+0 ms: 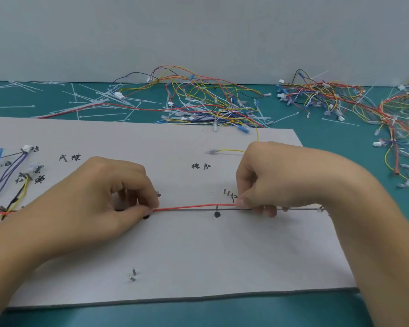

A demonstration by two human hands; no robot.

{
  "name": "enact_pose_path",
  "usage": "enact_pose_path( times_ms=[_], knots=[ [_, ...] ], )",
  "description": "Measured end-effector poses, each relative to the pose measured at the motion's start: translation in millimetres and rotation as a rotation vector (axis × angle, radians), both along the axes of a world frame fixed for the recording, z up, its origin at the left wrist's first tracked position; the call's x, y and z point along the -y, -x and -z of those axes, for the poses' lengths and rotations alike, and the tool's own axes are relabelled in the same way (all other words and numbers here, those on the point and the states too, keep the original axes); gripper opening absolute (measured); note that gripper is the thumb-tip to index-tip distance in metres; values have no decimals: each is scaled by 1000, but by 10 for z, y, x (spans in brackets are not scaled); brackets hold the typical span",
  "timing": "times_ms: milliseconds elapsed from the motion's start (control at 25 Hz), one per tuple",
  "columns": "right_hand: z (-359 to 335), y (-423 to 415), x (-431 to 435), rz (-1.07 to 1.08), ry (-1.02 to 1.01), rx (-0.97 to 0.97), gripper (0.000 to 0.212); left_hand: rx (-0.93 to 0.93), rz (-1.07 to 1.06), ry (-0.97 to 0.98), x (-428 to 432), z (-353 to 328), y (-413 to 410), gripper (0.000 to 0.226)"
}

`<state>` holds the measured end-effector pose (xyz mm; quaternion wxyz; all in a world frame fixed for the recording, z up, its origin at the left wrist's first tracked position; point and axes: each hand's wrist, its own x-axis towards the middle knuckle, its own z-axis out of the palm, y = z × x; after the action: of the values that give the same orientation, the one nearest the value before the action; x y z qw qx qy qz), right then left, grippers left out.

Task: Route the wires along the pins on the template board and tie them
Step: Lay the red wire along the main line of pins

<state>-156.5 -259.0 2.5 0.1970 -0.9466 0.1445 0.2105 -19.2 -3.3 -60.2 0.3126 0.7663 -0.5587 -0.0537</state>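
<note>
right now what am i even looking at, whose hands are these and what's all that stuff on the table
This is one picture from a camera on a person's head, looking down at their two bare hands. The left hand and right hand each pinch a red wire, stretching it along a black line drawn on a grey board. Two small metal pins sit near the board's front edge; more wires are already laid at its left. Behind, on the green mat, lie piles of loose wires and white zip ties.

hands [194, 192] pinching taut red wire [194, 207], white template board [198, 256]
</note>
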Motion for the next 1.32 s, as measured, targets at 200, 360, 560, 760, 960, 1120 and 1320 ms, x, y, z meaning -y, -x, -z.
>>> enact_pose_path(
  times_ms=[200,360,560,760,960,1120,1320],
  knots=[
    [59,109,120,20,-159,19,17,-41,-6,-36,19,31,43,11],
    [95,124,124,7,-178,-14,20,17,-19,-69,33,4,103,14],
    [75,159,264,93,-172,41,17,28,-119,-50,73,33,146,16],
    [27,221,445,111,-231,67,17,-6,-123,-50,80,42,138,19],
    [81,219,567,181,-130,62,26,-51,-115,-35,81,60,132,9],
    [129,199,655,300,-81,146,18,-48,-113,-37,72,82,114,9],
    [175,149,694,413,-77,267,10,-62,-114,-30,69,99,108,10]
  ],
)
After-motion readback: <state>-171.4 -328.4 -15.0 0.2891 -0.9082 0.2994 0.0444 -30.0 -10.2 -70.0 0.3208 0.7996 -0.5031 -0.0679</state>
